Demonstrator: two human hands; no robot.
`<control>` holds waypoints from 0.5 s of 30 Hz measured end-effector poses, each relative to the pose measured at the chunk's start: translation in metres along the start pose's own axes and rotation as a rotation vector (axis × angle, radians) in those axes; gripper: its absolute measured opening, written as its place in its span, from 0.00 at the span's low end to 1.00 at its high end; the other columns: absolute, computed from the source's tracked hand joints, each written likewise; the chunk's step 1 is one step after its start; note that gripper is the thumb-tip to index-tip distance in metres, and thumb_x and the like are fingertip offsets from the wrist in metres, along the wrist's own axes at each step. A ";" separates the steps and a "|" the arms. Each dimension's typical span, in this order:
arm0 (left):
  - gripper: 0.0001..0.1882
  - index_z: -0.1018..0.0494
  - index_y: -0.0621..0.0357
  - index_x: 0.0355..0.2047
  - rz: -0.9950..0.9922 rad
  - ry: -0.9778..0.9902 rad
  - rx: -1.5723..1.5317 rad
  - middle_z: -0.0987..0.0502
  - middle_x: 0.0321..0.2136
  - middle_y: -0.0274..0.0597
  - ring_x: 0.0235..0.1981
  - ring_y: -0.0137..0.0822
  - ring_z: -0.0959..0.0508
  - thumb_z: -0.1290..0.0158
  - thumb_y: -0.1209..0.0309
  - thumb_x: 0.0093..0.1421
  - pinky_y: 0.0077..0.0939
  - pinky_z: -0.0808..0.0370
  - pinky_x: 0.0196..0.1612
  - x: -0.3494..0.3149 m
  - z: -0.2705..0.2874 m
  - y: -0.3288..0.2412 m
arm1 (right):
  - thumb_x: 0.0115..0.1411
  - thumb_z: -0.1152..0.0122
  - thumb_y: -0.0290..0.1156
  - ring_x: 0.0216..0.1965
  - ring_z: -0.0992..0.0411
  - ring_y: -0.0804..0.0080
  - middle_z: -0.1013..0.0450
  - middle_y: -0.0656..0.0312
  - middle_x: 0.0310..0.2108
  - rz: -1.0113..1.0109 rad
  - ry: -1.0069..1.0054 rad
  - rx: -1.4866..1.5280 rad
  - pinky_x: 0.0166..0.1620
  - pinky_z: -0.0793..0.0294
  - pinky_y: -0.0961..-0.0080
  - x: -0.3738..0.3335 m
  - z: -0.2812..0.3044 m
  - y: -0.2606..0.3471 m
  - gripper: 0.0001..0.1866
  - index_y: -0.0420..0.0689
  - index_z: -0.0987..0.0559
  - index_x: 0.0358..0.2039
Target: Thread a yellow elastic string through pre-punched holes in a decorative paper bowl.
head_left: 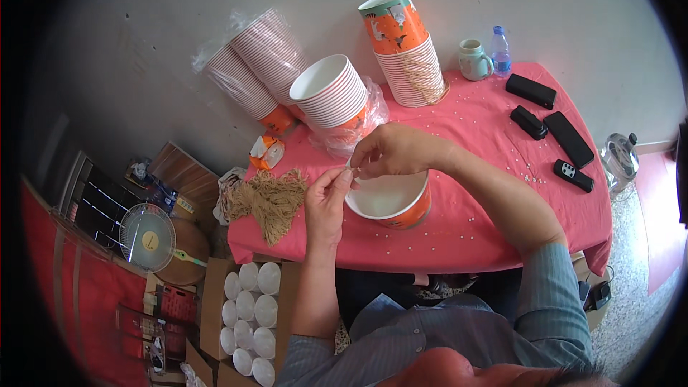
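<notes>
My left hand (326, 208) and my right hand (401, 150) meet fingertip to fingertip over the left rim of a white-lined orange paper bucket (418, 209). Both hands are closed in a pinch, and whatever they hold is too small to make out. The bucket stands upright near the table's front edge, its mouth partly covered by my right hand and wrist. Left of my left hand lies a bundle of tan strings (276, 199). Just behind my hands, a tilted stack of nested paper buckets (331, 93) rests in a plastic wrapper.
Small white bits dot the pink tablecloth (473, 193). Farther back stand another bucket stack (408, 64), wrapped stacks (251, 64), a mug (474, 61) and a bottle (501, 51). Black devices (568, 140) lie right. A carton of clear cups (247, 308) and a fan (147, 238) are at left.
</notes>
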State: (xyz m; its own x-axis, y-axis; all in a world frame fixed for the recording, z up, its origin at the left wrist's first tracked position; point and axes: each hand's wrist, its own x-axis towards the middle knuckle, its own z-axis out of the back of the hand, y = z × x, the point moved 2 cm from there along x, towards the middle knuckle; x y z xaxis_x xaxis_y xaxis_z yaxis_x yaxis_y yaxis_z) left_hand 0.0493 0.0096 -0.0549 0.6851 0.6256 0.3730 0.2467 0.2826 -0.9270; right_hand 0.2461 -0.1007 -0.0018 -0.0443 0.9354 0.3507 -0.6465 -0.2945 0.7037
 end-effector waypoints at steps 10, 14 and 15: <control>0.12 0.17 0.67 0.46 0.046 0.008 0.060 0.17 0.35 0.35 0.39 0.25 0.20 0.42 0.68 0.76 0.22 0.25 0.48 -0.001 -0.004 -0.009 | 0.63 0.29 0.29 0.38 0.16 0.71 0.14 0.58 0.35 0.014 -0.026 0.087 0.46 0.17 0.71 0.003 -0.008 -0.016 0.09 0.42 0.11 0.43; 0.12 0.17 0.67 0.44 0.070 0.020 0.134 0.18 0.34 0.36 0.37 0.26 0.20 0.43 0.68 0.76 0.24 0.26 0.47 0.002 0.001 -0.017 | 0.63 0.29 0.28 0.38 0.16 0.71 0.14 0.58 0.34 0.059 -0.016 0.107 0.46 0.17 0.71 0.006 -0.009 -0.014 0.09 0.41 0.11 0.43; 0.11 0.18 0.66 0.41 0.083 0.009 0.127 0.19 0.33 0.36 0.35 0.27 0.21 0.44 0.69 0.75 0.24 0.26 0.45 0.003 -0.002 -0.020 | 0.63 0.30 0.28 0.38 0.16 0.71 0.14 0.57 0.34 0.039 -0.021 0.071 0.46 0.17 0.70 0.005 -0.006 -0.011 0.09 0.40 0.11 0.43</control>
State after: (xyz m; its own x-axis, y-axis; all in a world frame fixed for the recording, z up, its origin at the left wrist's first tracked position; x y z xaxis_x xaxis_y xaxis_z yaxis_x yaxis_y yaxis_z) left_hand 0.0476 0.0046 -0.0356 0.7062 0.6440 0.2941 0.1007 0.3199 -0.9421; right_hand 0.2487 -0.0920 -0.0114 -0.0521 0.9191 0.3906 -0.5887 -0.3442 0.7314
